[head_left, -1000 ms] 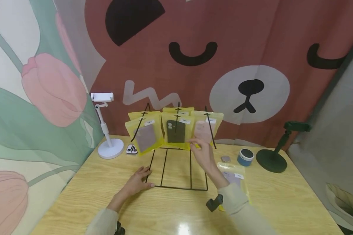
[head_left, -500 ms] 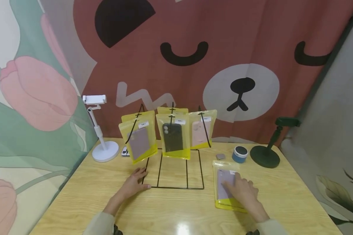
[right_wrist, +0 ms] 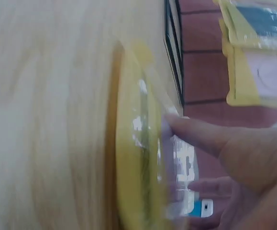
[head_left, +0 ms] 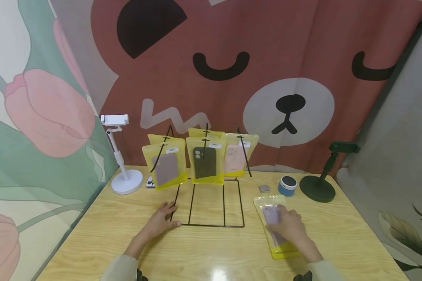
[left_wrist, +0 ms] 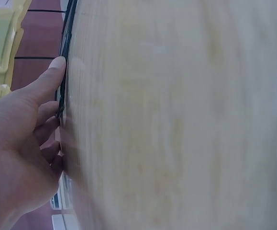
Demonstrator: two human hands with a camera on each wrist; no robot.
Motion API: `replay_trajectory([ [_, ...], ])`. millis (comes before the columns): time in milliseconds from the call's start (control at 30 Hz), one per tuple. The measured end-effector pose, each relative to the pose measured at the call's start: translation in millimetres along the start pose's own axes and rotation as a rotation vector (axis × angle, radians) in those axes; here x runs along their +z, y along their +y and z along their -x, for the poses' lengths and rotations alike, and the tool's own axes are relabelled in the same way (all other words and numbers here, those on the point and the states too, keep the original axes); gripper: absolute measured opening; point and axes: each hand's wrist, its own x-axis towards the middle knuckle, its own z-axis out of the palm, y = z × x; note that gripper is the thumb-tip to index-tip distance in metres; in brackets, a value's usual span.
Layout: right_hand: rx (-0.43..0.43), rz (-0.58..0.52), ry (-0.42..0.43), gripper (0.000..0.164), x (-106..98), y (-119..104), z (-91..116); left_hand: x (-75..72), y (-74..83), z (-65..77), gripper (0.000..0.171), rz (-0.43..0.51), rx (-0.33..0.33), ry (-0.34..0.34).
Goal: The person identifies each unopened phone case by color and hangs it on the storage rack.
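My left hand (head_left: 160, 220) rests at the front left corner of a black wire display rack (head_left: 216, 225), thumb on the front bar, fingertips by the side bar. The rack bar (left_wrist: 65, 43) also shows under the thumb in the left wrist view. On the right, my right hand (head_left: 289, 225) grips a yellow-edged clear pouch (head_left: 279, 250) holding a purple phone case (head_left: 270, 214), thumb at one side, fingers across it. Blurred in the right wrist view, the pouch (right_wrist: 133, 158) partly hides the fingers. Pouched phone cases in purple (head_left: 166, 168), black (head_left: 204, 164) and pink (head_left: 235, 158) hang from the rack's hooks.
A white phone stand (head_left: 126, 181) stands at the left, a dark green one (head_left: 317, 188) at the right. Between rack and green stand sit a small grey square (head_left: 264, 189) and a blue-and-white round device (head_left: 287, 186). A patterned white item (head_left: 150, 182) lies behind the left pouch.
My right hand left the hanging pouches and came down right to the pouch on the table. That pouch has since turned slightly under it. My left hand stayed at the rack corner.
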Motion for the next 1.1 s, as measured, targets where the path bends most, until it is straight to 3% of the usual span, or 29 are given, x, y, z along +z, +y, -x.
replay_trajectory([
  [200, -0.013, -0.146, -0.072, 0.061, -15.2, 19.6, -4.2, -0.8, 3.1, -1.8, 0.069, -0.016, 0.01, 0.007],
  [333, -0.045, -0.241, -0.027, 0.039, -27.1, 25.3, 2.9, -1.0, 6.6, -2.5, 0.069, -0.016, 0.017, -0.003],
  [467, -0.141, -0.407, 0.014, 0.024, -39.3, 9.5, 19.4, -2.0, 9.0, -1.7, 0.07, -0.012, 0.004, -0.006],
  [600, -0.245, -0.555, -0.012, 0.014, -42.7, -28.4, 41.8, -2.8, 8.1, -1.3, 0.07, -0.011, 0.0, -0.008],
  [833, -0.54, -0.729, -0.033, 0.021, -27.4, -114.4, 55.4, -2.7, 5.2, 0.4, 0.07, -0.004, 0.001, 0.0],
  [1067, -0.681, -0.928, -0.03, 0.02, -14.4, -203.8, 50.3, 3.3, 4.7, 1.9, 0.06, -0.017, 0.115, 0.113],
  [1100, -0.691, -0.939, -0.026, 0.02, -13.1, -214.5, 50.1, 3.7, 1.4, 1.6, 0.054, -0.044, 0.182, 0.136],
])
